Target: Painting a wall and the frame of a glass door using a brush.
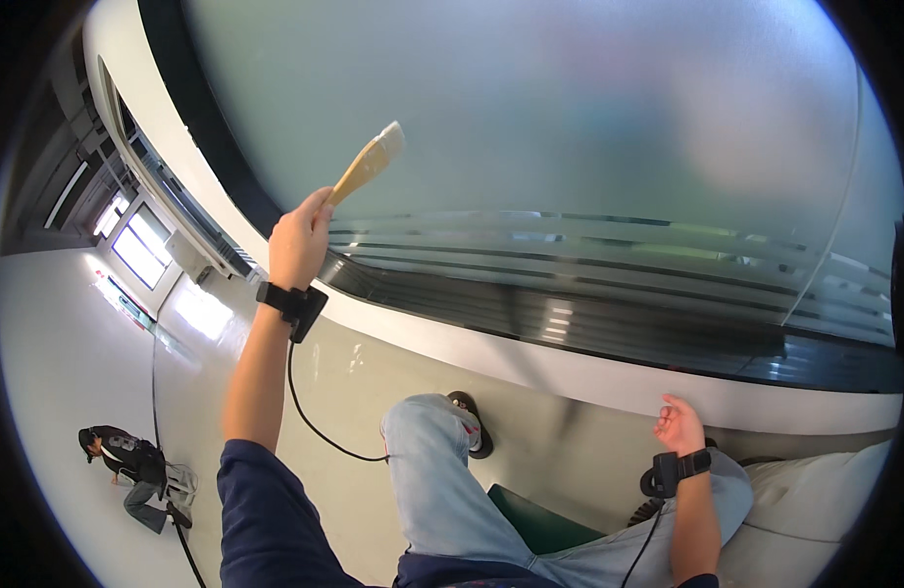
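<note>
In my left hand is a flat paintbrush, gripped by its pale wooden handle. The white bristles point up and to the right, in front of a frosted glass pane; I cannot tell whether they touch it. My right hand hangs low on the right, beside the white sill under the glass. Its fingers are loosely bent, with the index finger standing apart, and nothing is in it. A black strap with a small device circles each wrist, and a cable runs from each.
Clear stripes cross the lower glass above a dark frame. Below me are my bent legs in light jeans and a dark green seat or box. Pale covered padding lies at right. Another person sits far left, near the wall.
</note>
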A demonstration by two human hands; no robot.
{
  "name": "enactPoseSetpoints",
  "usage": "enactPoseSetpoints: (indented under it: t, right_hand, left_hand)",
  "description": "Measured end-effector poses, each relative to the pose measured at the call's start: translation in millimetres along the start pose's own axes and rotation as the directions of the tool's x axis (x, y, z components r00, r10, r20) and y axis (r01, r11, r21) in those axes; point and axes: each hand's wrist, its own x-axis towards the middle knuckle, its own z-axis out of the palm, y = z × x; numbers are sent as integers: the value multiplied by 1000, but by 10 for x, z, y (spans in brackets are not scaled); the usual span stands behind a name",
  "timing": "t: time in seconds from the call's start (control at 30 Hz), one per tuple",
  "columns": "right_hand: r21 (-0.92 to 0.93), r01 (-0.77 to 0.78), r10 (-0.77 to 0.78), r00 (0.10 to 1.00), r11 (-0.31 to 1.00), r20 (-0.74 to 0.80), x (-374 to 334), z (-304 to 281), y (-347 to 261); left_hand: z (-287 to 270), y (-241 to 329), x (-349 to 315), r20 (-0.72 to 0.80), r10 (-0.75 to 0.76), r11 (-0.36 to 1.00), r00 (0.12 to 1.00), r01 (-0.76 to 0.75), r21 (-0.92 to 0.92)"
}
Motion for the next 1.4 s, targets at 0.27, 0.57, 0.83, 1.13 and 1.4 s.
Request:
enactPoseSetpoints:
  t: [0.27, 0.57, 0.83, 1.13, 1.4]
  right_hand:
    - [74, 69, -63, 995, 995, -80, -293, -142, -75]
    - [105, 191, -183, 979, 976, -86, -442, -111, -152]
    - [118, 196, -188, 979, 973, -74, -397, -97, -130]
    - [127, 226, -216, 973, 966, -85, -416, -86, -121]
    - [118, 229, -222, 972, 966, -74, -453, -55, -124]
  left_hand:
    - [334, 200, -311, 350, 97, 995, 932, -81, -58]
    - [450, -360, -164, 155, -50, 981, 987, 78, -180]
    - [413, -624, -226, 64, -235, 972, 970, 236, -5]
    - [380, -342, -224, 117, -137, 976, 984, 154, -152]
    - [383, -108, -244, 148, -50, 916, 988, 105, -387]
